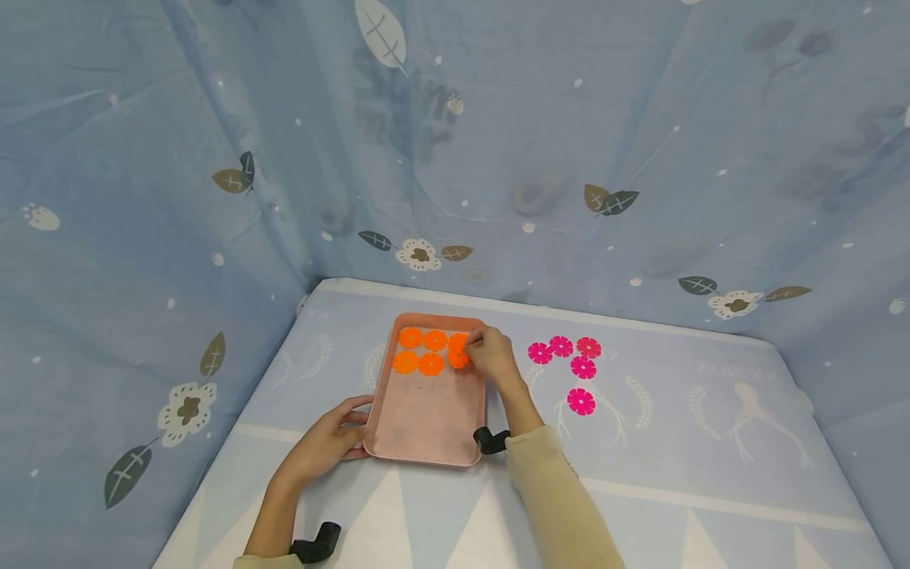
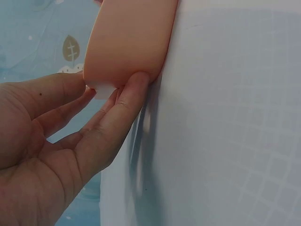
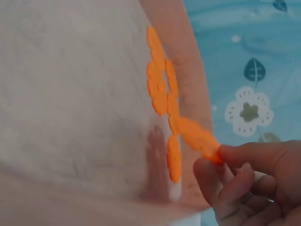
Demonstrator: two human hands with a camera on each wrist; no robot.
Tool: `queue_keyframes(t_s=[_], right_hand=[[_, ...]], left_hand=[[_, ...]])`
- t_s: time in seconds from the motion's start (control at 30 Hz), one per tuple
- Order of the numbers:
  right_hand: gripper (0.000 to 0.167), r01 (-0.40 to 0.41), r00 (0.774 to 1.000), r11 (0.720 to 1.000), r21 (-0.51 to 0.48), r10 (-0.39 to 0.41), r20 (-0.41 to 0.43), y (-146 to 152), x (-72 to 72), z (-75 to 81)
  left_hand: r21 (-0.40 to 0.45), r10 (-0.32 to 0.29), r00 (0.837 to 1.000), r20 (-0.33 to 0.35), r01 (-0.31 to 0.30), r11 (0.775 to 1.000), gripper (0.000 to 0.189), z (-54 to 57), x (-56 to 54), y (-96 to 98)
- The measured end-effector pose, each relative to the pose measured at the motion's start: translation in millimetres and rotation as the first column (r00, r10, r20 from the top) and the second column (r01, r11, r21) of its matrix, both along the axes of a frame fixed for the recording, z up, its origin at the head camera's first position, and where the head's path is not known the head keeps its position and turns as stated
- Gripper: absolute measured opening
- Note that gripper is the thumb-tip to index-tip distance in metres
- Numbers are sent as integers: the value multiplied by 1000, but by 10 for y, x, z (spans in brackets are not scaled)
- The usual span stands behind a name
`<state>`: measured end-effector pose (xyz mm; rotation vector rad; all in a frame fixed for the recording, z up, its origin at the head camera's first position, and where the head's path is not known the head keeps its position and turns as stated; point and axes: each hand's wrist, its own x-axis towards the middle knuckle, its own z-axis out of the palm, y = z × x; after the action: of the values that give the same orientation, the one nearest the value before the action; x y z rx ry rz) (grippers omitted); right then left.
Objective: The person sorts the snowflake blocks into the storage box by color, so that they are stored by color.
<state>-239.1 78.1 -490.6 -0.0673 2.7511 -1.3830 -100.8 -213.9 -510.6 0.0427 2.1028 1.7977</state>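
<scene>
A pink tray (image 1: 428, 419) lies on the cloth-covered table. Toward its far end lie several flat orange snowflake discs (image 1: 430, 364), arranged in two rows. My right hand (image 1: 494, 357) is over the tray's far right part, its thumb and finger pinching the edge of an orange snowflake disc (image 3: 197, 137). That disc is tilted and overlaps the lying ones in the right wrist view. At the tray's near left side is my left hand (image 1: 323, 444). In the left wrist view, its thumb and fingers hold the tray's outer wall (image 2: 127, 42) between them.
Several pink snowflake discs (image 1: 581, 401) lie on the patterned tablecloth (image 1: 682, 442) to the right of the tray. A blue printed curtain (image 1: 498, 158) stands behind the table and along its sides. Black wrist mounts (image 1: 317, 544) sit on both wrists.
</scene>
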Motion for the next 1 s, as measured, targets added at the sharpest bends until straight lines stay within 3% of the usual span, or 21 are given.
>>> queue_keyframes(t_s=[0.37, 0.57, 1.0], right_hand=[[7, -44, 999, 981, 186, 43, 12, -143, 28, 11], [10, -60, 998, 961, 271, 66, -13, -127, 69, 106], [12, -39, 997, 997, 67, 43, -64, 287, 231, 375]], left_hand=[[3, -3, 1000, 4, 3, 1000, 52, -2, -1, 1], [-7, 0, 1000, 7, 0, 1000, 51, 14, 3, 5], [-14, -1, 1000, 0, 1, 1000, 51, 10, 1, 15]])
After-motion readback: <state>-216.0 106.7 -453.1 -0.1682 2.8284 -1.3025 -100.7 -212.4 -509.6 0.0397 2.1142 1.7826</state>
